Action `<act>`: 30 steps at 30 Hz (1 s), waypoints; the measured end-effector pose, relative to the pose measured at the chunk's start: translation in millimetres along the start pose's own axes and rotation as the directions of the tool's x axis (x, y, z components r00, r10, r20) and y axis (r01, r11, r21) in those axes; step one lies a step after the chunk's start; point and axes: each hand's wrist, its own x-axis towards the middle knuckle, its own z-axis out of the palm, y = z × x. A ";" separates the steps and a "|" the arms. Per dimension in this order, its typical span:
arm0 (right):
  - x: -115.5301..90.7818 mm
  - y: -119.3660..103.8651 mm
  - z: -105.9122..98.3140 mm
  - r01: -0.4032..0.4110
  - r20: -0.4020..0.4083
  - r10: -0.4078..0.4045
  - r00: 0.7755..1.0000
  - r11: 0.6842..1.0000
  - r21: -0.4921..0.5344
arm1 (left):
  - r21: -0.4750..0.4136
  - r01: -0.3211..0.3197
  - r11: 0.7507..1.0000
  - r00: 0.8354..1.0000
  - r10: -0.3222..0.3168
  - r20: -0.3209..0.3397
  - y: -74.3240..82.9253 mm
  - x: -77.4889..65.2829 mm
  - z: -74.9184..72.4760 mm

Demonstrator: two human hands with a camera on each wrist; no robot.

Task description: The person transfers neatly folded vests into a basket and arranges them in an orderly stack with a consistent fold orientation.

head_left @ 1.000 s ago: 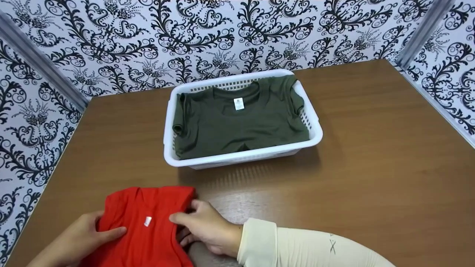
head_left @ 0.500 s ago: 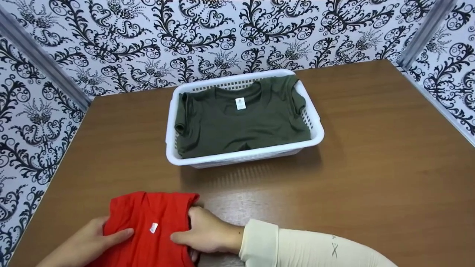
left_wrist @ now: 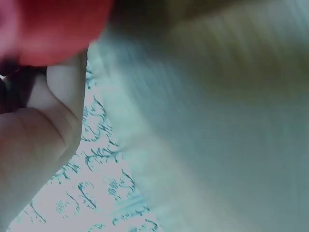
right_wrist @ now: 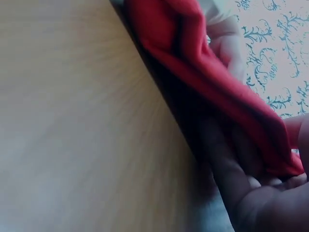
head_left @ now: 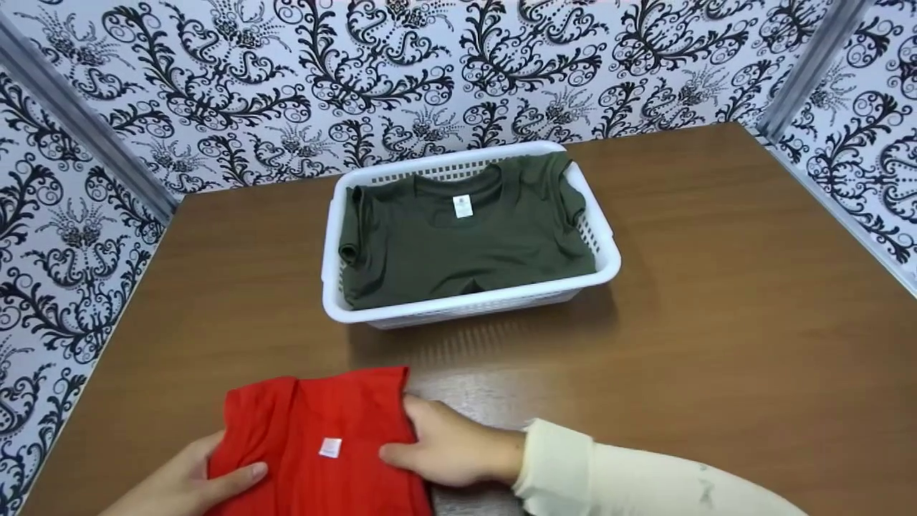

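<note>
A folded red shirt with a small white tag lies at the near left of the head view. My left hand grips its left edge, thumb on top and the other fingers beneath. On the opposite edge my right hand pinches the cloth, its thumb above. In the right wrist view, the fingers reach under the layered red fabric. The left wrist view is blurred; part of the left hand shows there under red cloth.
Beyond the shirt, a white plastic basket stands on the brown wooden table. A folded dark green shirt with a white tag lies inside it. Patterned wall panels border the table at the back and sides.
The red shirt and both hands have shifted to the right. The right hand's thumb and fingers have closed on the shirt's right edge, which now lies flatter. The basket stays in place.
</note>
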 end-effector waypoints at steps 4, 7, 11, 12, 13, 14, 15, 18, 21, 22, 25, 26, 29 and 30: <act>-19.9 2.4 -16.7 0.013 0.005 -0.013 1.000 0.998 0.057 | -0.021 0.004 1.000 1.000 -0.004 0.000 12.5 4.8 12.8; -37.2 2.6 -30.1 0.024 -0.008 -0.023 1.000 0.994 0.102 | 0.013 -0.001 1.000 0.999 0.002 -0.049 26.0 9.0 24.8; -61.2 -1.5 -52.1 0.054 -0.028 -0.051 0.998 0.988 0.147 | 0.110 -0.059 0.992 0.987 0.075 -0.141 50.5 16.0 44.2; -66.9 -3.3 -58.3 0.067 -0.039 -0.062 0.997 0.986 0.152 | 0.114 -0.066 0.991 0.984 0.083 -0.155 57.5 18.3 48.6; -72.0 -5.7 -64.4 0.088 -0.046 -0.081 0.996 0.983 0.161 | 0.095 -0.061 0.994 0.984 0.076 -0.160 64.7 20.6 52.3; -76.7 -8.5 -70.6 0.106 -0.057 -0.098 0.994 0.979 0.173 | 0.063 -0.047 0.997 0.985 0.057 -0.166 72.0 23.0 55.7; -80.7 -11.6 -76.9 0.127 -0.074 -0.115 0.991 0.977 0.170 | 0.020 -0.032 0.999 0.985 0.035 -0.167 79.2 25.4 58.7; -88.3 -22.5 -95.9 0.176 -0.128 -0.159 0.979 0.974 0.141 | -0.115 -0.044 0.992 0.989 0.027 -0.148 96.5 32.8 64.8; -90.1 -33.5 -115.0 0.187 -0.175 -0.170 0.970 0.979 0.086 | -0.119 -0.116 0.986 0.981 0.095 -0.167 110.0 42.4 67.6; -90.0 -36.9 -121.5 0.183 -0.189 -0.167 0.968 0.981 0.069 | -0.105 -0.152 0.983 0.976 0.132 -0.176 113.9 46.6 67.9; -88.2 -45.8 -140.6 0.161 -0.234 -0.153 0.960 0.987 0.013 | 0.003 -0.233 0.972 0.948 0.228 -0.223 127.7 62.1 67.5; -86.7 -48.7 -146.7 0.145 -0.251 -0.142 0.957 0.989 -0.007 | 0.039 -0.263 0.964 0.934 0.265 -0.239 132.2 67.7 66.8; -80.3 -56.5 -165.7 0.104 -0.303 -0.125 0.945 0.991 -0.083 | 0.104 -0.328 0.939 0.895 0.344 -0.283 146.3 83.8 62.5; -77.4 -59.3 -172.0 0.088 -0.316 -0.115 0.942 0.991 -0.099 | 0.129 -0.342 0.931 0.882 0.366 -0.296 150.8 88.6 60.0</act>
